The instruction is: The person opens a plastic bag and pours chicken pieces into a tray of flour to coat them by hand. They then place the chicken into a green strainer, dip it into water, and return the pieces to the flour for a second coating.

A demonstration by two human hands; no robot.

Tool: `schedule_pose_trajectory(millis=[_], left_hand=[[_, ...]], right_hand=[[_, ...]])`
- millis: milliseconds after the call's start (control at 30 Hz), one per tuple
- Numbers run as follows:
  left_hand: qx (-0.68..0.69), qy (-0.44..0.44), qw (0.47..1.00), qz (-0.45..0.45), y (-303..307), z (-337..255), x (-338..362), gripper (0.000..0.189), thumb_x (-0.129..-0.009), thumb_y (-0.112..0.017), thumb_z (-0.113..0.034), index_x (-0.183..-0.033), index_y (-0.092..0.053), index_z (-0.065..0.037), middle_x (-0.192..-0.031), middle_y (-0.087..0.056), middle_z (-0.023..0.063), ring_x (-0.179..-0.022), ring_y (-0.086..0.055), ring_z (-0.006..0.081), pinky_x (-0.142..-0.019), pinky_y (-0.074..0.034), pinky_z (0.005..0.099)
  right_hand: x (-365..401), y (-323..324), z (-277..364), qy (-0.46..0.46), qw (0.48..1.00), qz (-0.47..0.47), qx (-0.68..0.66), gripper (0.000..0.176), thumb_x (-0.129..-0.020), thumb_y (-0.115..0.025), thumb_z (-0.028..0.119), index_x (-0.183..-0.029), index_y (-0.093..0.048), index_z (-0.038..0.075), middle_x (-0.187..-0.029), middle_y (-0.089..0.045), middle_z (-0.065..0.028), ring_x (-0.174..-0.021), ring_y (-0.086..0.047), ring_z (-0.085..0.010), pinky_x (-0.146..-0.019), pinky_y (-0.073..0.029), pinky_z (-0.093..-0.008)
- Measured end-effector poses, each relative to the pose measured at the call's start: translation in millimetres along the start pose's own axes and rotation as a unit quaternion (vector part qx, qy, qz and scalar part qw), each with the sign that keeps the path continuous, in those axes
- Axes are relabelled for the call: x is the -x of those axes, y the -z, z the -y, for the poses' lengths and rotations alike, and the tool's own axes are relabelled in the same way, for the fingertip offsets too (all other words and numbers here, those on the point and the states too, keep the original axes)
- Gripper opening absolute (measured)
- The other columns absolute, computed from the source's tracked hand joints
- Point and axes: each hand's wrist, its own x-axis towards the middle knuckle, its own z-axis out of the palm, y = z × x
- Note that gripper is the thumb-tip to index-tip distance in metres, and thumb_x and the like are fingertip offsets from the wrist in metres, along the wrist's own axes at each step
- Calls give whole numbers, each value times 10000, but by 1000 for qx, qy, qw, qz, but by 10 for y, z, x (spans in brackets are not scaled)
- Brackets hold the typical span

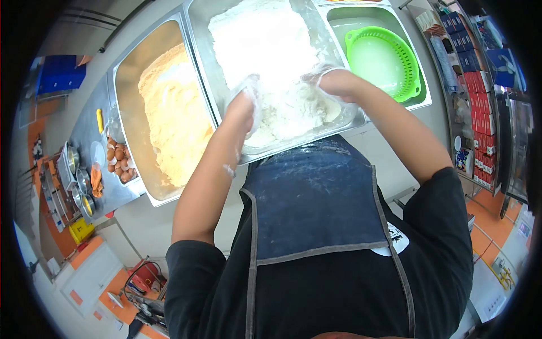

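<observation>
White flour (262,42) fills much of a steel tray (333,42) in front of me, with a clumpier patch along its near side. My left hand (244,106), in a clear plastic glove, reaches into the flour at the tray's left. Across from it, my right hand (330,82) is at the right side of the same flour, also gloved. Glare and flour hide the fingers of both hands, so their grip does not show. Left of this tray stands another steel tray (127,85) of yellowish crumbly powder (172,118).
On the right, a bright green basket (415,68) sits inside a steel tray (423,101). Brown eggs (119,161), an orange cloth (96,179) and metal bowls (83,181) lie at the far left. A shelf with red boxes (481,107) stands at the right.
</observation>
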Motion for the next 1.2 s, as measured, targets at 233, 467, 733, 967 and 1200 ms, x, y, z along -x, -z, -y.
schedule_pose_trajectory(millis=[233, 467, 733, 967, 1200], left_hand=[[87, 105, 991, 1, -306, 449, -357, 369, -881, -481, -330, -1045, -562, -10, -945, -608, 135, -831, -601, 223, -730, -504, 358], [50, -57, 996, 56, 189, 363, -437, 289, -848, -560, -210, -1039, -564, 7, -962, -608, 118, -823, -597, 200, -699, -505, 311], [-308, -168, 936, -25, 116, -207, 181, 226, -828, -553, -93, -1004, -565, 48, -896, -602, 102, -730, -546, 143, -634, -443, 273], [-284, -233, 929, 36, 90, -280, 332, 246, -791, -578, -80, -1016, -577, 19, -883, -604, 85, -742, -542, 127, -642, -439, 266], [-393, -206, 896, -10, 135, -443, 423, 406, -813, -564, -213, -1136, -523, 30, -1054, -581, 144, -939, -536, 201, -825, -417, 308]], right_hand=[[-641, -646, -375, -165, 891, 65, -417, 346, -898, -457, 253, -1114, -546, -3, -1074, -582, -135, -953, -558, -206, -839, -435, -309], [-198, -318, 7, 34, 919, 62, -387, 462, -855, -543, 353, -1128, -529, -19, -1108, -566, -145, -997, -541, -222, -872, -416, -316], [-34, -40, 140, 235, 951, -115, 163, 417, -840, -562, 264, -1171, -503, 17, -1165, -507, -163, -1069, -476, -273, -952, -350, -333], [232, 1, 368, 162, 965, -162, 124, 413, -817, -590, 205, -1161, -499, -5, -1093, -566, -135, -983, -537, -213, -887, -402, -297], [394, 151, 583, 209, 958, -108, 167, 437, -836, -536, 315, -1158, -520, 21, -1130, -560, -159, -1044, -517, -252, -899, -388, -317]])
